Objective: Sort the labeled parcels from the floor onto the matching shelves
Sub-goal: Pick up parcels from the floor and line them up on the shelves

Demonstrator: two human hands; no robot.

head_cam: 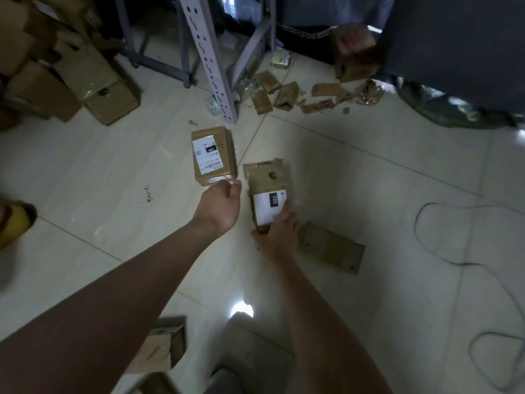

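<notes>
Two labeled cardboard parcels lie on the tiled floor. The parcel marked 220 (pixel 267 191) has torn cardboard at its far end, and my right hand (pixel 279 234) grips its near end, fingers over the white label. The parcel marked 15H (pixel 213 155) lies just left of it. My left hand (pixel 220 204) hovers right at that parcel's near edge, fingers loosely curled, holding nothing. A grey metal shelf post (pixel 208 61) stands behind the parcels.
A flat cardboard piece (pixel 332 247) lies right of my right hand. Stacked boxes (pixel 71 75) fill the back left. Torn cardboard scraps (pixel 298 95) litter the floor by the post. Another person's hand holds a box (pixel 355 52) at back right. A cable (pixel 454 251) loops on the right.
</notes>
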